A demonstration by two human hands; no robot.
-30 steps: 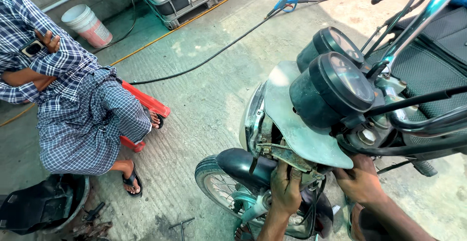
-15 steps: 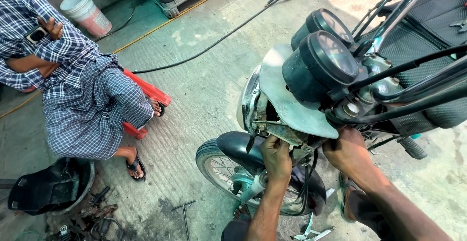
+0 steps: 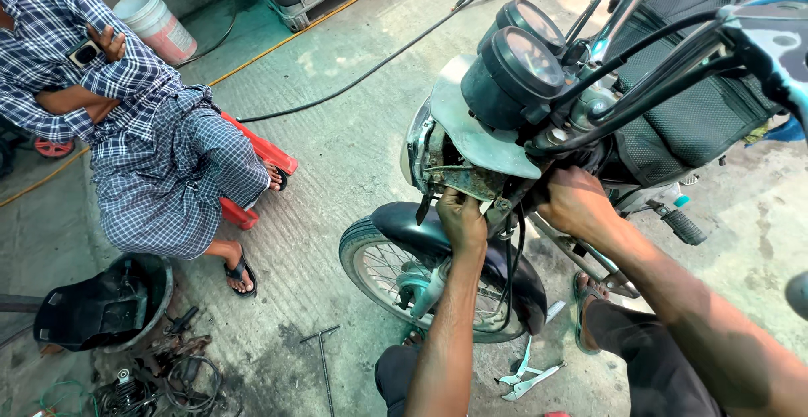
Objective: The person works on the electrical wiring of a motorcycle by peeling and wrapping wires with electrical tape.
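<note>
A motorcycle stands in front of me, its front wheel (image 3: 396,278) and black mudguard (image 3: 421,232) low in the head view. Two round black gauges (image 3: 513,59) sit above a grey headlight bracket (image 3: 471,135). My left hand (image 3: 461,217) grips the rusty underside of that bracket, just above the mudguard. My right hand (image 3: 574,202) is closed on a part behind the fork, under the handlebar cables; what it holds is hidden.
A person in checked clothes (image 3: 160,156) sits on a red stool (image 3: 261,156) at the left. A black helmet (image 3: 93,303), loose parts, a T-handle wrench (image 3: 324,358) and pliers (image 3: 526,375) lie on the concrete. A white bucket (image 3: 156,21) and black hose (image 3: 353,76) are farther back.
My view has shifted slightly, and the motorcycle now sits a little higher and more to the right. Both hands stay at the headlight bracket and fork. The seated person has not moved.
</note>
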